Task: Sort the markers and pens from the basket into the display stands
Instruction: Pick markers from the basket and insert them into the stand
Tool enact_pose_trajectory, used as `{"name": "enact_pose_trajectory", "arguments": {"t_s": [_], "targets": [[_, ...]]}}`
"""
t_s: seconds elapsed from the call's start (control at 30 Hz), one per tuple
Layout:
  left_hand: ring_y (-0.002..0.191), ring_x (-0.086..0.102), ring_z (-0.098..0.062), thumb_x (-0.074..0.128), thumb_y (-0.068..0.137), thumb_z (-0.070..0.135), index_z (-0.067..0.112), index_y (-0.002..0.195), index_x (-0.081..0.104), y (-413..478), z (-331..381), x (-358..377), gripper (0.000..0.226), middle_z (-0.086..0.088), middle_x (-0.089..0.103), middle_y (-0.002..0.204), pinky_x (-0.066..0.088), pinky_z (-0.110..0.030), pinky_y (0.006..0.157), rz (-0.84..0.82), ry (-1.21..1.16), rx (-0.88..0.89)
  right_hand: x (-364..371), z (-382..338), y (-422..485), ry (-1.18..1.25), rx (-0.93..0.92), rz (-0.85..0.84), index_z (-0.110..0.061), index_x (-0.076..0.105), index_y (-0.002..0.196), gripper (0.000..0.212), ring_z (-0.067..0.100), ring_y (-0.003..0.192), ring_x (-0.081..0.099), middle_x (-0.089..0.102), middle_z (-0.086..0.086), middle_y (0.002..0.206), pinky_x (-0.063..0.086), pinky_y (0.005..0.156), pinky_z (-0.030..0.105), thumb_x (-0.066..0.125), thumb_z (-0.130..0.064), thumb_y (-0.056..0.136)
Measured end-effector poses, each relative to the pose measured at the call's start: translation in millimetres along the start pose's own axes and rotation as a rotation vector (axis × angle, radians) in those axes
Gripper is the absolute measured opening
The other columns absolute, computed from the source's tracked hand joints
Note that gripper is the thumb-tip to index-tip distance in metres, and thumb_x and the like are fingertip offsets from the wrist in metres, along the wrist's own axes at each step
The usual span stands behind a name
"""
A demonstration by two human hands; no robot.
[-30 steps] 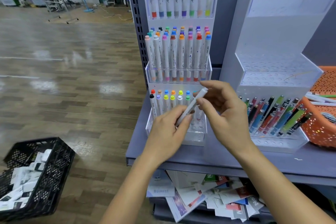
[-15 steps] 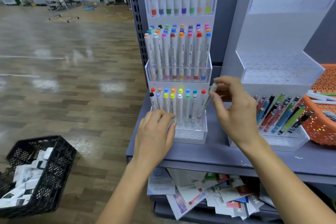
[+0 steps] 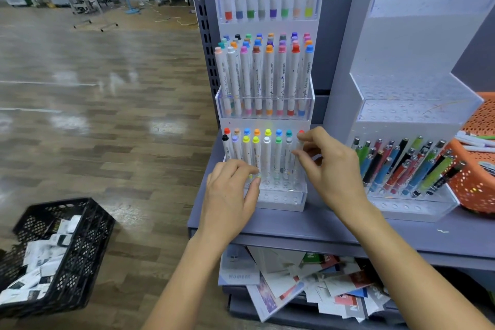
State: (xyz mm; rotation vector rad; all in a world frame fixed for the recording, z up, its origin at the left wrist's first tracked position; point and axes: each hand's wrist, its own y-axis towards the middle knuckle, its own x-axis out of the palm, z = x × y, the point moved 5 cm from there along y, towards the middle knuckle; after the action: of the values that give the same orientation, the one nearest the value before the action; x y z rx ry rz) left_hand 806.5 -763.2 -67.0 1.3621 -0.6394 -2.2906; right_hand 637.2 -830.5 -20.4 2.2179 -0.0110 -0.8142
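A clear tiered marker stand [image 3: 278, 199] on the grey shelf holds several white markers with coloured caps. My right hand [image 3: 332, 171] pinches a white marker [image 3: 297, 166] that stands upright at the right end of the bottom tier's front row. My left hand [image 3: 230, 195] rests with relaxed fingers against the front of that tier, fingertips touching the markers there. To the right, a second clear stand [image 3: 417, 205] holds several metallic pens in its lowest tier. The orange basket [image 3: 479, 123] at the far right has white markers lying in it.
A black crate [image 3: 80, 246] with white packets sits on the wooden floor at lower left. Loose papers and leaflets [image 3: 294, 289] are piled on the shelf below. The grey shelf edge [image 3: 321, 233] runs under both stands. A perforated upright stands behind the marker stand.
The marker went from both hands to my right hand alone, which brought it upright and down into the bottom tier. My left hand let go and settled on the stand's front.
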Motion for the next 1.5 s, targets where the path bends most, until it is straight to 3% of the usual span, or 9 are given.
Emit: {"name": "enact_pose_trajectory", "arguments": {"t_s": [0.27, 0.37, 0.5, 0.6, 0.8, 1.0, 1.13, 1.37, 1.5], "targets": [[0.089, 0.055, -0.014, 0.049, 0.090, 0.028, 0.013, 0.096, 0.069, -0.4, 3.4, -5.9, 0.026, 0.003, 0.064, 0.094, 0.034, -0.010, 0.083, 0.057, -0.091, -0.070, 1.9, -0.4, -27.0, 0.194, 0.119, 0.000, -0.022, 0.048, 0.130, 0.050, 0.009, 0.084, 0.058, 0.059, 0.000, 0.097, 0.048, 0.074, 0.015, 0.064, -0.006, 0.085], [0.087, 0.057, -0.009, 0.048, 0.090, 0.027, 0.015, 0.096, 0.068, 1.0, 12.0, -16.5, 0.024, 0.007, 0.064, 0.092, 0.038, -0.008, 0.080, 0.150, -0.231, -0.173, -10.6, -3.0, -38.0, 0.381, 0.264, 0.044, -0.026, 0.050, 0.121, 0.036, 0.004, 0.092, 0.061, 0.062, -0.006, 0.100, 0.048, 0.080, 0.014, 0.060, -0.010, 0.090], [0.087, 0.061, -0.001, 0.054, 0.094, 0.019, 0.025, 0.098, 0.067, 1.8, 29.0, -17.4, 0.015, 0.010, 0.067, 0.093, 0.043, -0.007, 0.077, 0.172, -0.446, -0.325, -38.2, 0.7, -51.3, 0.681, 0.476, 0.145, -0.025, 0.060, 0.108, 0.016, 0.011, 0.098, 0.065, 0.069, -0.005, 0.099, 0.053, 0.080, 0.025, 0.051, -0.019, 0.095], [0.086, 0.064, -0.003, 0.048, 0.092, 0.033, 0.038, 0.096, 0.063, 2.2, 45.3, -9.2, 0.016, 0.017, 0.069, 0.087, 0.048, -0.014, 0.076, 0.123, -0.628, -0.425, -68.5, 7.0, -61.6, 0.727, 0.530, 0.263, -0.020, 0.063, 0.104, 0.018, 0.015, 0.093, 0.068, 0.071, 0.000, 0.097, 0.055, 0.076, 0.024, 0.045, -0.022, 0.098], [0.084, 0.065, -0.004, 0.033, 0.090, 0.052, 0.040, 0.096, 0.064, 1.7, 92.3, 12.9, 0.033, 0.017, 0.069, 0.088, 0.052, -0.032, 0.080, 0.037, -0.683, -0.375, -132.4, 39.5, -93.1, 0.589, 0.610, 0.418, -0.026, 0.063, 0.101, 0.023, 0.016, 0.098, 0.067, 0.071, -0.002, 0.101, 0.055, 0.080, 0.026, 0.041, -0.027, 0.099], [0.087, 0.064, -0.001, 0.033, 0.092, 0.050, 0.039, 0.099, 0.063, 4.6, 157.5, 41.2, 0.034, 0.019, 0.068, 0.090, 0.051, -0.022, 0.077, -0.017, -0.677, -0.297, -196.4, 78.0, -117.6, 0.373, 0.611, 0.443, -0.035, 0.063, 0.104, 0.023, 0.007, 0.101, 0.064, 0.068, -0.013, 0.106, 0.052, 0.084, 0.023, 0.042, -0.040, 0.095], [0.091, 0.064, -0.002, 0.034, 0.093, 0.049, 0.035, 0.102, 0.065, 10.6, 205.3, 66.2, 0.035, 0.018, 0.068, 0.093, 0.051, -0.024, 0.078, -0.059, -0.681, -0.254, -238.5, 105.3, -124.6, 0.199, 0.603, 0.403, -0.044, 0.058, 0.105, 0.027, -0.005, 0.082, 0.059, 0.064, -0.031, 0.099, 0.043, 0.071, 0.005, 0.038, -0.050, 0.088], [0.095, 0.059, 0.004, 0.049, 0.091, 0.030, 0.023, 0.108, 0.066, 28.7, 291.6, 110.8, 0.025, 0.014, 0.066, 0.103, 0.043, -0.009, 0.081, -0.171, -0.522, -0.057, -293.3, 160.1, -116.0, -0.129, 0.398, 0.271, -0.013, 0.062, 0.115, 0.039, 0.012, 0.103, 0.053, 0.059, -0.009, 0.106, 0.030, 0.090, 0.004, 0.040, -0.037, 0.093], [0.097, 0.061, -0.012, 0.055, 0.090, 0.027, 0.017, 0.114, 0.065, 52.7, 327.7, 135.5, 0.028, 0.003, 0.065, 0.107, 0.048, -0.030, 0.087, -0.269, -0.365, 0.029, -304.6, 191.7, -93.5, -0.218, 0.277, 0.146, -0.008, 0.064, 0.112, 0.037, 0.022, 0.100, 0.053, 0.065, 0.004, 0.106, 0.032, 0.087, 0.019, 0.043, -0.033, 0.094]]}}
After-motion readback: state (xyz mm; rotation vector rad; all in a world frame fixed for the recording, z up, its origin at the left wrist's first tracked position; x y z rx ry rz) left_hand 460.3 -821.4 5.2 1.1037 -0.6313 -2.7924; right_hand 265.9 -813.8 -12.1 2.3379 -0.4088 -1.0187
